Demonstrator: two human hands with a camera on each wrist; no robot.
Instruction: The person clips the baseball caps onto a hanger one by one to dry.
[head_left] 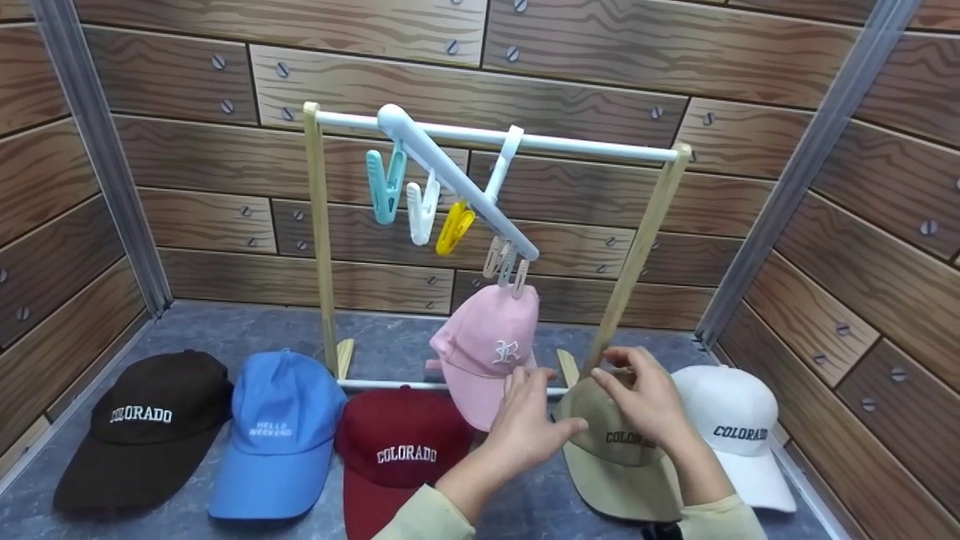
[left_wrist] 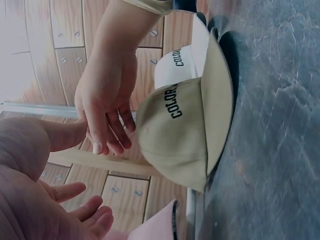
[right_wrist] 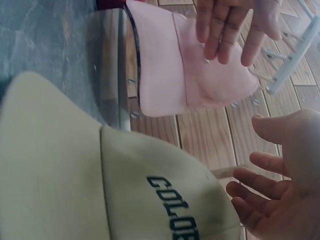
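Note:
A pink cap (head_left: 484,326) with a white letter hangs from the low end of a tilted pale blue clip hanger (head_left: 457,184), under several small pegs (head_left: 519,279). My left hand (head_left: 525,431) is beside its brim, fingers loosely extended and holding nothing. Over the top of a khaki cap (head_left: 626,499) hovers my right hand (head_left: 645,397), its fingers slightly bent. In the right wrist view, the fingertips (right_wrist: 240,202) come right up to the crown of that cap, with nothing between thumb and fingers. The khaki cap sits upright on the grey surface, lettering facing me.
The hanger hooks over the white bar (head_left: 600,145) of a wooden-legged rack. Teal, white and yellow clips (head_left: 454,227) dangle from it. Black (head_left: 165,420), blue (head_left: 281,405) and dark red caps (head_left: 405,435) line the left; a white cap (head_left: 727,409) stands far right. Wood-patterned walls enclose the space.

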